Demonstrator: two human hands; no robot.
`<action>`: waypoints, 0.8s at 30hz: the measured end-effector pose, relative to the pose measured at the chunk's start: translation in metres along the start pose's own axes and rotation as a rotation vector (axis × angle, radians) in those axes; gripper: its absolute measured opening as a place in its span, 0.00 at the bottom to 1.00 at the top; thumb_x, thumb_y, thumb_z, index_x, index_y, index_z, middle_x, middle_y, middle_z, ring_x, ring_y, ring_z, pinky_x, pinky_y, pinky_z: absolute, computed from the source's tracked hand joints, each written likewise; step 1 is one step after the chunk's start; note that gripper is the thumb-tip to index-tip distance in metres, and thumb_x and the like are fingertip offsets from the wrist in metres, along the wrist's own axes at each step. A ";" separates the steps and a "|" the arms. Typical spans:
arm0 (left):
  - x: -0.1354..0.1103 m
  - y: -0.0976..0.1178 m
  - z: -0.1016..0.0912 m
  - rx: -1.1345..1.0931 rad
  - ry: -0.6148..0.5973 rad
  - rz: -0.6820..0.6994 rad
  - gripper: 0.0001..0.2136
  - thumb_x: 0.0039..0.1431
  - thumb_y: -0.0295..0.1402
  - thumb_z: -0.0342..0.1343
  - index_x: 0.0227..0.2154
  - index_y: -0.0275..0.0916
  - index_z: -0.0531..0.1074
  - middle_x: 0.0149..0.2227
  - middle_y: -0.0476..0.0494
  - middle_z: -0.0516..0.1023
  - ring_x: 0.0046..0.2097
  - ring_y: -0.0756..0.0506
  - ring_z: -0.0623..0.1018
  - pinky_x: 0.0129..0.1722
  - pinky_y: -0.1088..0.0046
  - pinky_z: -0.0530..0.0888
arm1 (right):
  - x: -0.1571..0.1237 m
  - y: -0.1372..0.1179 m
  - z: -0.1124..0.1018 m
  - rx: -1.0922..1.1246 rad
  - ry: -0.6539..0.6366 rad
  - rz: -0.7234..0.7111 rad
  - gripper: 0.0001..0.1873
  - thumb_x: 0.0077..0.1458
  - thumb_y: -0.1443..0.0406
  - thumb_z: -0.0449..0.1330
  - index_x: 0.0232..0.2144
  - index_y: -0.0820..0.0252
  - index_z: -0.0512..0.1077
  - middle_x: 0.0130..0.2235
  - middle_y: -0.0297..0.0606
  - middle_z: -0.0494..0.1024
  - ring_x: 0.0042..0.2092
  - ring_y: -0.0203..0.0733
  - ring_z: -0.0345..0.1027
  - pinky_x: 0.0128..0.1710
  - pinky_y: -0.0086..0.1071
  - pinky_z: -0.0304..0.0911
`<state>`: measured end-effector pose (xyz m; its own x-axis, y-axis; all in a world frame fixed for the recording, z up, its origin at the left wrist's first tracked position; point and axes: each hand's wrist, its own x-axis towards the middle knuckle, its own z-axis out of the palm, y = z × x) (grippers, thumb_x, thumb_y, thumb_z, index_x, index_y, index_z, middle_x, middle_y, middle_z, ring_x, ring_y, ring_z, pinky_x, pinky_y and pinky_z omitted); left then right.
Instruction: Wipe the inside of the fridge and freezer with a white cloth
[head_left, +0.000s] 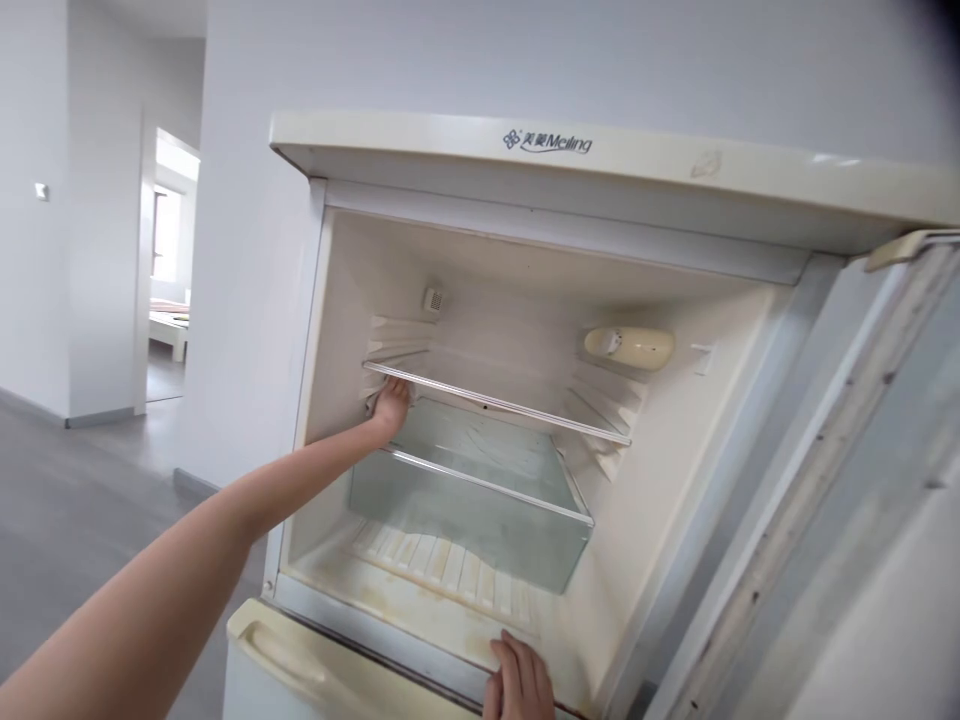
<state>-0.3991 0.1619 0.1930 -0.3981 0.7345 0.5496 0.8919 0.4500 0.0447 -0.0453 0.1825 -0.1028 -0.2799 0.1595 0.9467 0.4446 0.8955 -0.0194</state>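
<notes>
The fridge compartment [465, 270] in front of me is open. My left hand [391, 405] reaches inside to its left wall, just below the front edge of the upper glass shelf [495, 398]. The fingers look curled, and a small pale fold, perhaps cloth, shows beside them; most of it is hidden. Below the hand sits a clear greenish drawer [472, 515] with a light front rim. My right hand [519, 680] rests on the compartment's lower front edge [420, 625], fingers laid over it and nothing visible in them.
The fridge door [810, 480] swings out on the right. A second, lower door [322, 665] with a recessed handle is closed beneath. An oval lamp cover [630, 347] is on the inner right wall. To the left, grey floor [90, 500] leads to a doorway.
</notes>
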 end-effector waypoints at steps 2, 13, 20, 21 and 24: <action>-0.015 -0.001 -0.014 0.054 0.003 0.017 0.18 0.60 0.37 0.55 0.51 0.38 0.68 0.62 0.39 0.63 0.64 0.37 0.59 0.63 0.44 0.54 | 0.000 -0.002 -0.001 0.005 -0.013 0.004 0.15 0.55 0.72 0.46 0.39 0.58 0.69 0.39 0.40 0.77 0.39 0.44 0.70 0.41 0.38 0.61; -0.018 0.001 -0.042 -0.176 -0.345 0.156 0.23 0.62 0.48 0.46 0.52 0.38 0.67 0.56 0.39 0.70 0.56 0.40 0.70 0.58 0.50 0.64 | 0.016 -0.009 -0.021 -0.076 -0.126 -0.018 0.13 0.54 0.71 0.49 0.40 0.58 0.68 0.39 0.41 0.76 0.41 0.45 0.68 0.41 0.38 0.61; 0.005 0.011 0.002 -0.324 -0.546 0.187 0.24 0.62 0.49 0.46 0.55 0.40 0.64 0.59 0.39 0.67 0.58 0.39 0.69 0.57 0.49 0.65 | 0.009 -0.007 -0.014 -0.026 -0.108 -0.008 0.13 0.56 0.71 0.48 0.41 0.58 0.68 0.40 0.41 0.75 0.41 0.45 0.68 0.42 0.38 0.61; 0.008 0.010 0.008 -0.314 -0.543 0.184 0.23 0.62 0.47 0.47 0.56 0.41 0.64 0.60 0.39 0.65 0.59 0.38 0.67 0.59 0.48 0.63 | 0.007 -0.007 -0.012 -0.021 -0.106 0.016 0.13 0.56 0.71 0.47 0.41 0.58 0.68 0.40 0.42 0.75 0.42 0.45 0.67 0.42 0.39 0.61; 0.019 0.010 0.025 -0.275 -0.537 0.191 0.22 0.62 0.44 0.50 0.56 0.42 0.63 0.62 0.39 0.61 0.62 0.38 0.63 0.60 0.45 0.59 | 0.003 -0.008 -0.008 -0.006 -0.103 0.055 0.13 0.56 0.70 0.47 0.41 0.58 0.67 0.40 0.42 0.75 0.42 0.47 0.68 0.42 0.41 0.61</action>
<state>-0.4036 0.1931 0.1827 -0.2146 0.9736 0.0772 0.9522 0.1909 0.2386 -0.0431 0.1727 -0.0970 -0.3410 0.2504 0.9061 0.4669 0.8817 -0.0680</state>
